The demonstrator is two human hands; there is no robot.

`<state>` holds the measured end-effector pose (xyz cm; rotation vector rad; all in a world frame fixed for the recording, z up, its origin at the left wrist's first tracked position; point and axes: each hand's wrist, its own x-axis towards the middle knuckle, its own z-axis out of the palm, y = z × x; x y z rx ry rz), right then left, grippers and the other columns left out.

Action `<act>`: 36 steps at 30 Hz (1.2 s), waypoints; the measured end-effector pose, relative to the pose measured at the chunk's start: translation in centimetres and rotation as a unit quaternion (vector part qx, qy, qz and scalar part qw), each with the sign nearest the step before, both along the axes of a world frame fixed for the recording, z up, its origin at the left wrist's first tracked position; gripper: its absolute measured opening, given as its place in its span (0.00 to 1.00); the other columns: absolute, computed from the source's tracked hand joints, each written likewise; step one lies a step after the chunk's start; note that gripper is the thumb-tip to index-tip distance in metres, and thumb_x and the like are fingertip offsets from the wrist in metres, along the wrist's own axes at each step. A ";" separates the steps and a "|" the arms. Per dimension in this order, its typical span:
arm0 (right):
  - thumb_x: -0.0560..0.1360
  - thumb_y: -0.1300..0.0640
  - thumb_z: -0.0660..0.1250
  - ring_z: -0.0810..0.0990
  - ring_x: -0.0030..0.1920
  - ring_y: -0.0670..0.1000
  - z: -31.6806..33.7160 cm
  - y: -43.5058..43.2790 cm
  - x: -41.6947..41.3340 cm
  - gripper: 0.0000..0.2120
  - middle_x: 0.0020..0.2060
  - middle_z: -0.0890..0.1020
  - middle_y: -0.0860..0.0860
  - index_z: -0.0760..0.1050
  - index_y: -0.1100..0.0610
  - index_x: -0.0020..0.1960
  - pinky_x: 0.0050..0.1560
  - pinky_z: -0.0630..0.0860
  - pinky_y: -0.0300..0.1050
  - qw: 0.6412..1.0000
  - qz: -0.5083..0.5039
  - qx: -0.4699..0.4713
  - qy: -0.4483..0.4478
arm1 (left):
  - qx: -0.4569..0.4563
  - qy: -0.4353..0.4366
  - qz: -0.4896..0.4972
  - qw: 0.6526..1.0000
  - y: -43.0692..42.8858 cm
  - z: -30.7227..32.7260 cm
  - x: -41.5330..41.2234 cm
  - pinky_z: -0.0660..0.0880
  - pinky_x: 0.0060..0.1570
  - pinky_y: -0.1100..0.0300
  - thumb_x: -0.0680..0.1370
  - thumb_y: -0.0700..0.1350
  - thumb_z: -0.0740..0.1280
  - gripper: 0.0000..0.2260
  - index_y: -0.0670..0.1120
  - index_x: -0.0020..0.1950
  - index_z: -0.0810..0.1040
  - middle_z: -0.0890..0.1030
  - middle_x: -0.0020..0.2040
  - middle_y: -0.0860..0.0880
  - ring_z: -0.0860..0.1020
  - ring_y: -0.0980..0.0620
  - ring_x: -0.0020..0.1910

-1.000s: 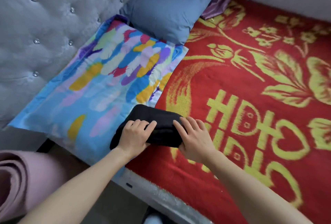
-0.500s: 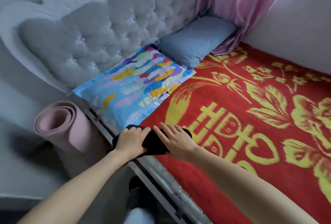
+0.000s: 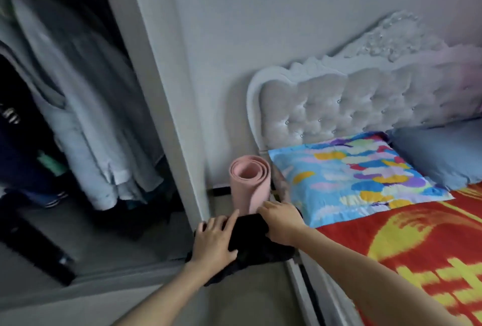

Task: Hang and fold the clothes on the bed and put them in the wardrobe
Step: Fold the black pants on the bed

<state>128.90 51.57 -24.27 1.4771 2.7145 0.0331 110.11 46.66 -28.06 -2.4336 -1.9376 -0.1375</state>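
- A person's left hand (image 3: 214, 241) and right hand (image 3: 283, 224) hold a black folded garment (image 3: 247, 237) between them in the air, just off the side of the bed, in front of the open wardrobe (image 3: 78, 117).
- Both sets of fingers lie curved over the top of the bundle; the thumbs are hidden beneath the cloth, and a loose lower end of the garment hangs below the left wrist.
- The frame is blurred: the pale grey and white clothes hanging inside the wardrobe smear together, darker items at its left edge are cut off, and a long black object (image 3: 34, 244) on the wardrobe floor cannot be identified.
- A white wardrobe post (image 3: 167, 117) stands between the hanging clothes and the hands.
- A rolled pink foam mat (image 3: 249, 184) stands upright just behind the garment, its base hidden by the right hand.
- On the bed lie a multicoloured brush-stroke pillow (image 3: 360, 177), a plain blue-grey pillow (image 3: 443, 150) cut off at the right, and a red blanket with yellow motifs (image 3: 417, 247), below a grey tufted headboard (image 3: 352, 109).
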 end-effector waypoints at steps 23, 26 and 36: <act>0.68 0.53 0.70 0.74 0.60 0.60 -10.5 0.8 -43.6 0.28 0.59 0.74 0.57 0.62 0.57 0.64 0.54 0.71 0.50 0.956 0.132 -0.249 -0.084 | -0.189 -0.012 0.174 0.966 -5.9 -7.8 -41.8 0.65 0.40 0.58 0.73 0.40 0.60 0.21 0.47 0.66 0.66 0.78 0.54 0.48 0.77 0.46 0.50; 0.68 0.53 0.70 0.74 0.61 0.59 -11.2 1.6 -43.9 0.29 0.60 0.74 0.57 0.62 0.58 0.64 0.55 0.72 0.50 0.951 0.119 -0.272 -0.085 | -0.198 -0.012 0.167 0.966 -4.7 -8.2 -42.1 0.66 0.41 0.57 0.73 0.39 0.60 0.20 0.46 0.65 0.66 0.78 0.53 0.47 0.77 0.46 0.50; 0.70 0.55 0.65 0.73 0.60 0.59 -13.1 8.4 -44.9 0.27 0.58 0.76 0.58 0.62 0.56 0.66 0.58 0.69 0.48 0.962 0.103 -0.241 -0.072 | -0.186 -0.008 0.153 0.971 2.3 -9.6 -43.6 0.65 0.42 0.56 0.73 0.38 0.60 0.19 0.46 0.64 0.66 0.76 0.56 0.46 0.75 0.44 0.52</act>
